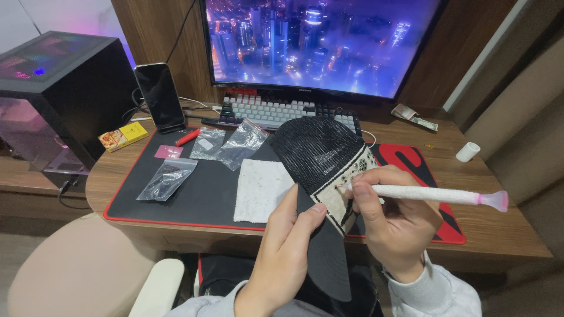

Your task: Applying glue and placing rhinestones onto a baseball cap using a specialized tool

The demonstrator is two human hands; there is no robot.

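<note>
Seen from above, a person sits at a wooden desk (482, 176) and holds a black mesh-backed cap (320, 149) up over the front edge of a black desk mat with a red border (200, 199). The left hand (282, 246) grips the cap's dark brim, thumb on top and fingers curled underneath, pinching it firmly. The right hand (393, 220) pinches a white pen-like tool with a pink end (435, 194), fingers pressed together around it as one holds a pencil; its tip touches the cap's pale front panel, which is partly covered with tiny dark and light beads. On the mat just left of the cap lies a white square tray (258, 188). Farther left and behind it lie three small clear plastic bags (167, 179), a small pink packet (168, 152) and a red stick-shaped object (188, 137). A dark phone (160, 97) stands upright on a stand at the mat's back left corner, with a small yellow box (123, 136) beside it and a black computer tower (59, 88) at the far left. At the back, a white and grey keyboard (276, 111) sits under a monitor showing a night city skyline (317, 41). A small white roll (467, 151) stands on the desk to the right, well apart from the hands.
</note>
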